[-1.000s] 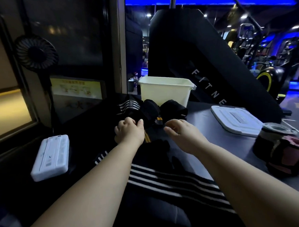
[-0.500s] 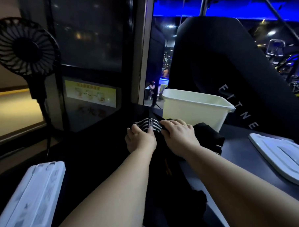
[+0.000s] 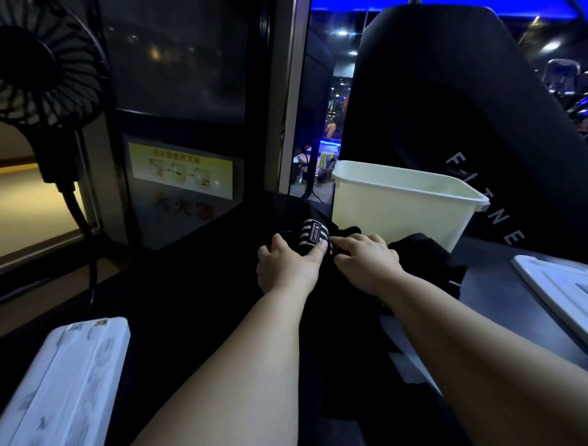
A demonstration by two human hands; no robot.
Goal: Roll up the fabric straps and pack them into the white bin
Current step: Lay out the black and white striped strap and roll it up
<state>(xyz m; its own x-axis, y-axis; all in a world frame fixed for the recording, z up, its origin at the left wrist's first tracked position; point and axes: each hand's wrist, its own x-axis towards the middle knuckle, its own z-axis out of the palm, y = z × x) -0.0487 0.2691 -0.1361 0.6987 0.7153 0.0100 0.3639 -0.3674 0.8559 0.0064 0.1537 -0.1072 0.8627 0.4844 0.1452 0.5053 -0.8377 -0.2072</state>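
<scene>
Striped strap [image 3: 311,235] in left hand [image 3: 286,268] grip

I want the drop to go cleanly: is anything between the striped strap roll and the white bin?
Nothing visible. The striped strap roll, held by the left hand and right hand, sits just left of the white bin, whose top is open; the white lid lies off to the right. Only the bin's wall needs clearing.

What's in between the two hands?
A striped strap roll labelled SPORT, in the head view. The left hand grips it; the right hand touches its edge.
</scene>
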